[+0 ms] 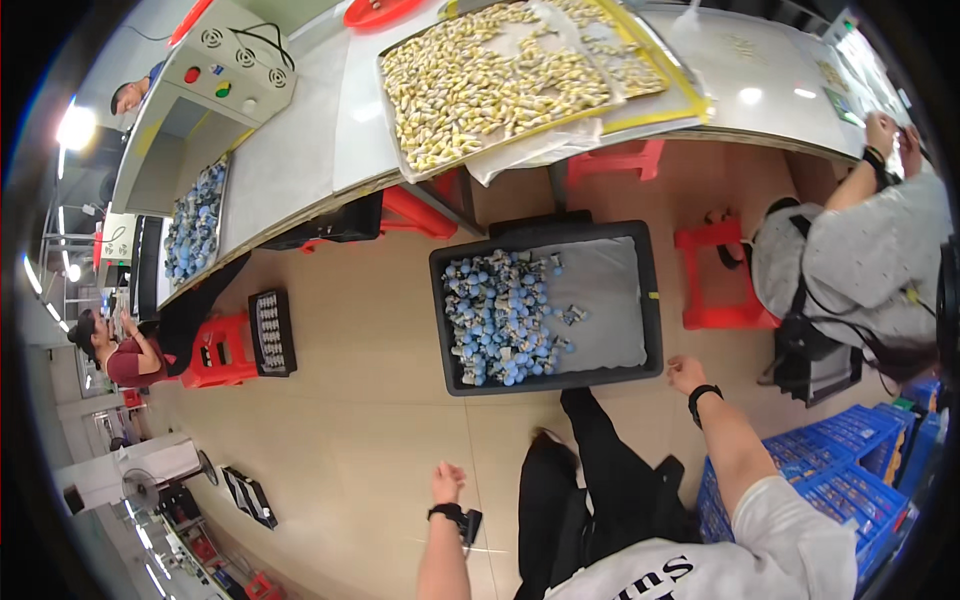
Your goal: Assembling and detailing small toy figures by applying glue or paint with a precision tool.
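Note:
A black bin (655, 330) stands in front of me, lined with a grey sheet (605, 290). Many small blue-topped parts with metallic bits (500, 320) are heaped over its left side, and a few lie loose near the middle. My right hand (686, 375) is just off the bin's near right corner, fingers loosely bent, nothing visible in it. Farther back toward me, over the floor, my left hand (448, 483) is held with its fingers loosely curled and no object showing. Dark bands circle both wrists.
A worktable (300, 140) runs across the far side, bearing a tray of yellow-and-white pieces (500, 80). Red stools (715, 275) stand below it. A seated co-worker (850, 250) is at the right, near blue crates (830, 470). A black crate (270, 330) sits at the left.

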A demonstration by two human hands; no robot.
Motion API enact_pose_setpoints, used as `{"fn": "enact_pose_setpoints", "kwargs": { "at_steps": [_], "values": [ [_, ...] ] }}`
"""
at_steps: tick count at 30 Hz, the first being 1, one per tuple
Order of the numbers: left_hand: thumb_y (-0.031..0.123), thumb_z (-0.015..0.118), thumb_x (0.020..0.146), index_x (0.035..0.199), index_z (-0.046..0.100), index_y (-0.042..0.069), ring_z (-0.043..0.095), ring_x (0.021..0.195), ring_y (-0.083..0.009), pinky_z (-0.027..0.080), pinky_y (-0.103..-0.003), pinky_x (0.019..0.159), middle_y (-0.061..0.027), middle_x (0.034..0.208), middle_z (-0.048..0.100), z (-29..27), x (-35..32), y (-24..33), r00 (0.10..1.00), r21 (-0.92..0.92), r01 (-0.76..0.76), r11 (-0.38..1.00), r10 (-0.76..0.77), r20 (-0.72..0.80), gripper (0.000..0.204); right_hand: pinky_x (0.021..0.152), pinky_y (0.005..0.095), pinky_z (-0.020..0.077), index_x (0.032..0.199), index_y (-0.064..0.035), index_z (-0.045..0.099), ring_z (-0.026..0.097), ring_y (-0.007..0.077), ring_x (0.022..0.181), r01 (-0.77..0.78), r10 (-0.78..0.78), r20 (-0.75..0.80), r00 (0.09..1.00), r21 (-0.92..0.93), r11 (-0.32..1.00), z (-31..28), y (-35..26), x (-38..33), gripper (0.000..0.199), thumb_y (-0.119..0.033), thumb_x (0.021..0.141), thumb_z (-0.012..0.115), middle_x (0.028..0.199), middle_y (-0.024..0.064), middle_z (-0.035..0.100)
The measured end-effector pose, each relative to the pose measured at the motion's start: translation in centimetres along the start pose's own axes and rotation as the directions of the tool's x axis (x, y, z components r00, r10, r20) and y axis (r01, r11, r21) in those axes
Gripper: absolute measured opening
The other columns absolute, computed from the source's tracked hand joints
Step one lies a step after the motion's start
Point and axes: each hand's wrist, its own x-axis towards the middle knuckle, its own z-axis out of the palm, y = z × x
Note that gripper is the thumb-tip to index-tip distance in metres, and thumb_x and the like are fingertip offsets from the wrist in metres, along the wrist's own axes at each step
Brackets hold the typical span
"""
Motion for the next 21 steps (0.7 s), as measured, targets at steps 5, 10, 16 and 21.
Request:
{"fn": "enact_pose_setpoints", "kwargs": {
  "at_steps": [5, 10, 16, 21],
  "values": [
    [0.037, 0.04, 0.089, 0.092, 0.047, 0.005, 0.055, 0.063, -0.0112, 0.042, -0.025, 0.047, -0.0061, 0.078, 0.059, 2.6, 15.0, 5.7, 0.996, 0.109, -0.09, 0.99, 0.091, -0.01, 0.033, 0.05, 0.0281, 0.047, 0.104, 0.0043, 0.052, 0.06, 0.0177, 0.057, -0.022, 0.03, -0.049, 0.998, 0.148, 0.989, 2.1, 2.2, 9.2, 0.032, 0.003, 0.073, 0.048, 0.075, 0.0139, 0.061],
    [0.036, 0.041, 0.089, 0.093, 0.047, 0.002, 0.057, 0.077, -0.0161, 0.044, -0.028, 0.06, -0.0096, 0.089, 0.061, 8.6, 30.1, 9.2, 0.931, 0.168, -0.353, 0.921, 0.363, -0.032, 0.035, 0.076, 0.0337, 0.0471, 0.114, 0.0038, 0.048, 0.06, 0.0276, 0.085, 0.088, -0.165, -0.486, 0.858, -0.177, 0.98, 4.5, 4.3, 18.4, 0.049, -0.016, 0.071, 0.062, 0.092, 0.0189, 0.06],
    [0.037, 0.041, 0.089, 0.092, 0.053, -0.003, 0.057, 0.081, -0.0237, 0.043, -0.035, 0.071, -0.0136, 0.085, 0.061, 15.5, 38.8, 10.8, 0.856, 0.191, -0.476, 0.858, 0.502, -0.125, 0.042, 0.077, 0.032, 0.0452, 0.11, 0.0064, 0.048, 0.058, 0.0265, 0.09, 0.045, 0.015, -0.336, 0.942, 0.169, 0.985, 4.9, 2.2, 23.7, 0.058, -0.024, 0.064, 0.067, 0.096, 0.0182, 0.059],
    [0.034, 0.041, 0.088, 0.09, 0.054, -0.003, 0.053, 0.074, -0.0225, 0.042, -0.034, 0.069, -0.0117, 0.081, 0.059, 14.9, 42.8, 11.1, 0.901, -0.064, -0.429, 0.901, 0.422, -0.099, 0.039, 0.076, 0.0334, 0.0457, 0.102, 0.0059, 0.052, 0.058, 0.0292, 0.089, 0.0, 0.11, -0.421, 0.9, 0.255, 0.967, 5.5, -1.6, 23.1, 0.055, -0.03, 0.062, 0.065, 0.095, 0.0202, 0.06]
  ]
}}
